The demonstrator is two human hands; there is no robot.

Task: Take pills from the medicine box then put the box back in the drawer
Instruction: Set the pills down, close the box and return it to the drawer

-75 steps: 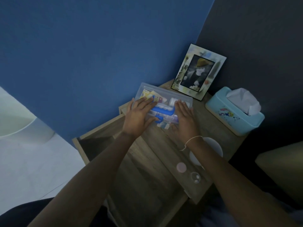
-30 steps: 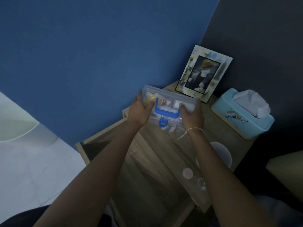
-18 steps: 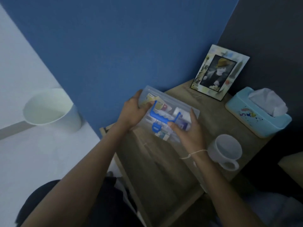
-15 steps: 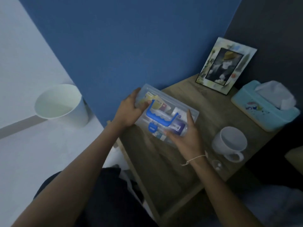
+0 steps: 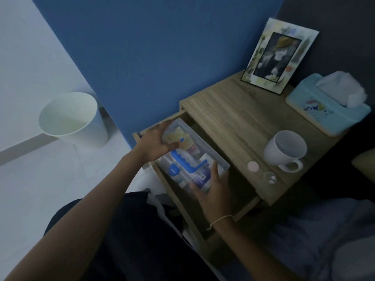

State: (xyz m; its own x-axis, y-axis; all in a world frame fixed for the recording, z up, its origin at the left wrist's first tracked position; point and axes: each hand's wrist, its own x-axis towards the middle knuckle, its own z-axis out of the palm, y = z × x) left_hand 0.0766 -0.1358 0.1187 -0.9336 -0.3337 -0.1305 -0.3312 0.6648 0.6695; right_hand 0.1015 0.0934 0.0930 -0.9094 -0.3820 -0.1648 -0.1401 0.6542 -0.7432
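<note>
The clear plastic medicine box (image 5: 197, 151), with a blue handle and blue latch on its lid, hangs over the open wooden drawer (image 5: 246, 205) of the nightstand. My left hand (image 5: 156, 145) grips its far-left end. My right hand (image 5: 213, 191) grips its near-right end. The box is tilted and sits partly inside the drawer opening; whether it touches the drawer floor is hidden. A pink round pill (image 5: 253, 166) and a small clear round thing (image 5: 271, 178) lie on the nightstand top (image 5: 229, 118).
A white mug (image 5: 285, 150) stands on the nightstand's right side. Behind it are a light-blue tissue box (image 5: 326, 106) and a picture frame (image 5: 279, 55) against the wall. A white waste bin (image 5: 74, 118) stands on the floor to the left. Bedding lies at lower right.
Both hands lifted the medicine box off the nightstand top and carried it left and down into the open drawer. The view swung left, so the bin and mug came into sight.
</note>
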